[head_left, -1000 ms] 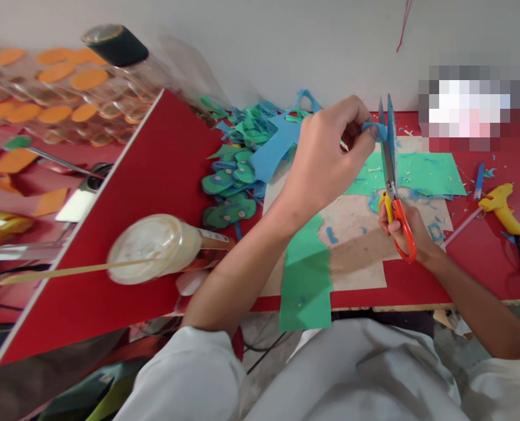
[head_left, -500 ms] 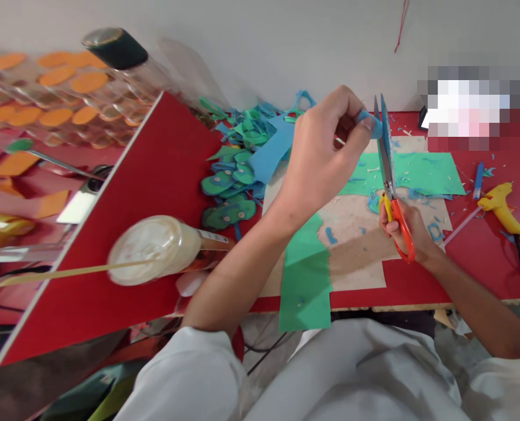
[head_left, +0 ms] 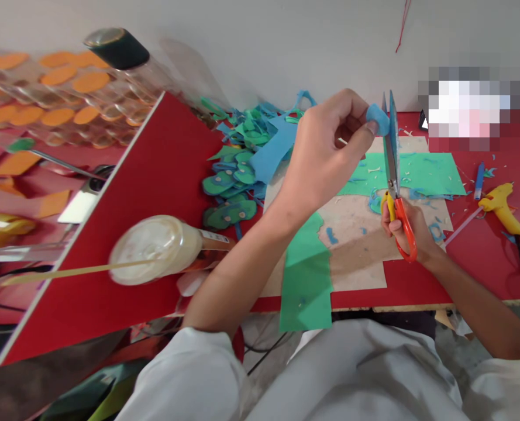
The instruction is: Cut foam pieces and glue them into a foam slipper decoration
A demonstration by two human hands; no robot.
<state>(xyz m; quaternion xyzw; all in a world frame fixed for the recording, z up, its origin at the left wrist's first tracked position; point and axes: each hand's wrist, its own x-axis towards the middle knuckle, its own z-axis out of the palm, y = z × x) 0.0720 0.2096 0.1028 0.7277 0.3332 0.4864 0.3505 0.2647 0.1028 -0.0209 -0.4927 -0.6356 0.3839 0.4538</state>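
Observation:
My left hand (head_left: 325,158) is raised above the table and pinches a small blue foam piece (head_left: 377,120) between thumb and fingers. My right hand (head_left: 406,231) grips the orange and yellow handles of a pair of scissors (head_left: 393,169), blades pointing up. The blades are nearly closed and meet the right edge of the blue piece. Below lie a green foam sheet (head_left: 422,172) and a brown board (head_left: 356,234) strewn with blue offcuts.
A pile of blue and green cut-outs (head_left: 236,181) lies left of the board. A yellow glue gun (head_left: 500,204) and a blue pen (head_left: 479,178) rest at the right. A clear bottle (head_left: 158,248) lies on a tilted red board (head_left: 123,234). A green sheet (head_left: 306,280) overhangs the table's front edge.
The scissor blades have come together on the blue piece. My left hand has turned the piece slightly, showing more of its rounded face.

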